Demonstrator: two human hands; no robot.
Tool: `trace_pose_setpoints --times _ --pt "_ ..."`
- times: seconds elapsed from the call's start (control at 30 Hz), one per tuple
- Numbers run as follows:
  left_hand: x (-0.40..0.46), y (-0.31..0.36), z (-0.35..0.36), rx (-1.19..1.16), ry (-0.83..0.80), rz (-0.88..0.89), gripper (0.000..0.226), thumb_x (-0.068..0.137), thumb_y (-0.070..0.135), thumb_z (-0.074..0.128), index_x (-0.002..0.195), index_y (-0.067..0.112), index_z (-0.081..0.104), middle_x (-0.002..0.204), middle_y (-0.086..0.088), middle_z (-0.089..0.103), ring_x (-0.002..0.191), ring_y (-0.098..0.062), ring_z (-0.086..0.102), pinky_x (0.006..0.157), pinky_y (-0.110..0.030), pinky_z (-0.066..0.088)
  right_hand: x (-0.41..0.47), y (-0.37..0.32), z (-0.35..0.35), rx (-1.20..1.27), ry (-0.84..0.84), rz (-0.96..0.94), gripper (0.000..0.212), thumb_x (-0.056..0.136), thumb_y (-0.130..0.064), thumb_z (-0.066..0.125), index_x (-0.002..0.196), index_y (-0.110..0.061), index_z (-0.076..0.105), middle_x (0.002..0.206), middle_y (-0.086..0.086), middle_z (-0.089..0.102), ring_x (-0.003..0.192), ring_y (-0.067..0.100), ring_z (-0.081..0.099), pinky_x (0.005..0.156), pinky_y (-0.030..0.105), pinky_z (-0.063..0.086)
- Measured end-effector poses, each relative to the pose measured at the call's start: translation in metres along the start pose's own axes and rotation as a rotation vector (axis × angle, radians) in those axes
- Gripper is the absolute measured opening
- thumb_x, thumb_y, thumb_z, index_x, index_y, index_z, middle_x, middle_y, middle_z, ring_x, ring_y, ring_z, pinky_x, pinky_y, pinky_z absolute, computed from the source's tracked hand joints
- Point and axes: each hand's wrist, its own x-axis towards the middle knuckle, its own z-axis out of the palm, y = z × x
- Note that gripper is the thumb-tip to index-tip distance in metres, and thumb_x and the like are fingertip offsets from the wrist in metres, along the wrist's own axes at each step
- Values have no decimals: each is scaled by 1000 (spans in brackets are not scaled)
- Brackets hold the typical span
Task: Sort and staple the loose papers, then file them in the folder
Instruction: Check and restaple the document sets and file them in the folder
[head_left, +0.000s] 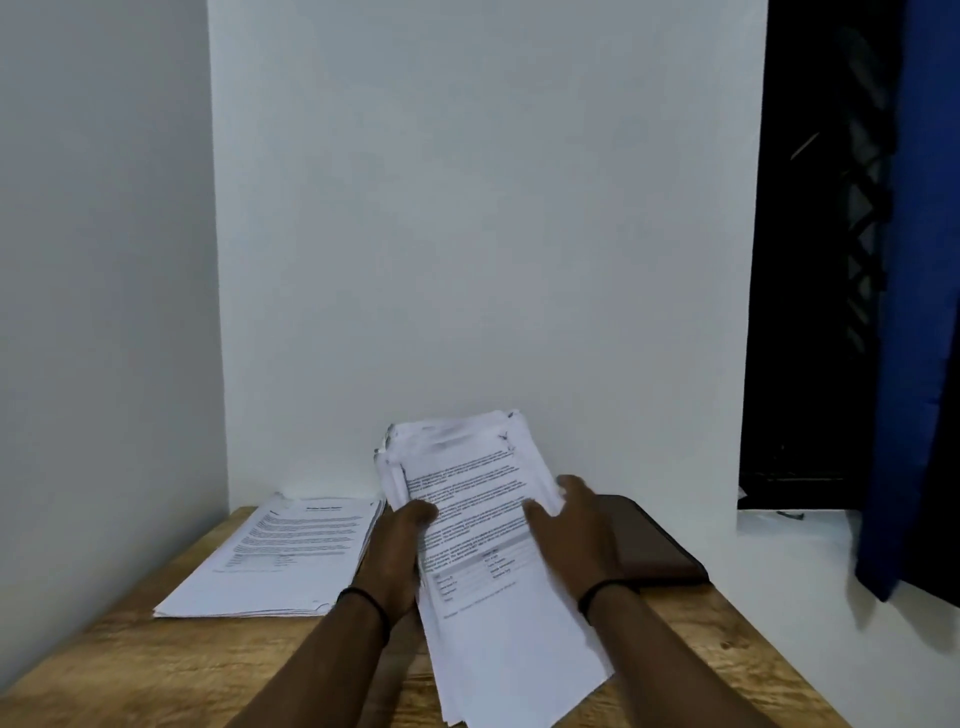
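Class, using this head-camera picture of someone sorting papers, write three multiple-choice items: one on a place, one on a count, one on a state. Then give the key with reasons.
1. Where does the flat paper pile lie?
A. left part of the wooden table
B. on the window sill
C. on the floor

2. How many separate lots of paper show?
A. one
B. two
C. four

3. What is the held paper stack doing?
A. lying flat, untouched
B. raised, tilted, gripped at both sides
C. rolled into a tube

Key: 1 A, it rests left of the arms. 2 B, one pile flat, one held. 3 B, the left hand and right hand each keep a grip on an edge.
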Motion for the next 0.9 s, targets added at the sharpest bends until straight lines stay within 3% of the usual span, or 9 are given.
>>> trace_pose_setpoints --times 0.03,0.1,0.17,0.23,0.33,0.53,0.63,0.77,0.9 --pt "-2 6 -1 -10 -20 21 20 93 2 54 104 3 71 94 -16 76 85 -34 71 72 -36 58 5 2 -9 52 -29 39 68 83 -39 76 138 -11 47 130 7 57 121 26 55 100 34 46" --pt "-12 20 -2 -29 -62 53 20 92 6 55 104 4 71 92 -14 76 83 -30 71 69 -34 58 9 0 -28 316 -131 105 88 72 -47 85 141 -11 43 129 3 60 118 24 60 101 38 49" --pt "-17 30 -3 -52 -97 71 22 93 10 54 106 3 70 98 -15 76 88 -32 70 78 -38 57 8 -3 -42 529 -250 79 71 68 -44 89 126 -13 61 115 3 72 106 23 70 97 44 54" --pt "-23 38 -2 -66 -131 78 28 94 15 53 113 2 68 108 -19 74 97 -36 69 85 -42 56 1 -9 -51 632 -263 30 37 80 -24 84 113 -13 71 106 5 76 100 25 72 94 45 56" --pt "-28 50 0 -42 -170 136 25 99 16 50 113 3 67 104 -17 75 90 -31 72 73 -37 60 -5 -19 -57 682 -143 -8 17 87 -12 75 104 -10 74 101 10 77 94 27 74 85 41 59" --pt "-30 92 19 123 -168 483 35 96 27 62 119 1 67 111 -15 74 103 -31 71 91 -44 57 5 -57 -76 655 7 -137 15 92 -19 71 105 -12 73 99 5 77 98 27 72 89 46 58" --pt "-39 93 24 107 -170 477 36 92 34 67 114 6 70 106 -11 76 98 -28 72 89 -41 58 -3 -60 -80 681 -40 -168 30 84 -28 78 108 -12 73 104 7 76 100 29 72 91 51 57" --pt "-45 56 5 139 -208 429 32 86 26 73 110 6 71 102 -12 76 100 -32 72 88 -40 58 -35 -32 -74 767 -170 -77 42 74 -15 86 113 -7 71 106 11 76 102 33 71 88 44 59" --pt "-49 53 0 174 -280 439 44 74 29 82 111 8 72 104 -10 76 100 -29 72 89 -39 56 -41 -32 -73 789 -181 -64 49 67 -19 91 111 -6 72 105 13 76 101 35 71 87 46 59"
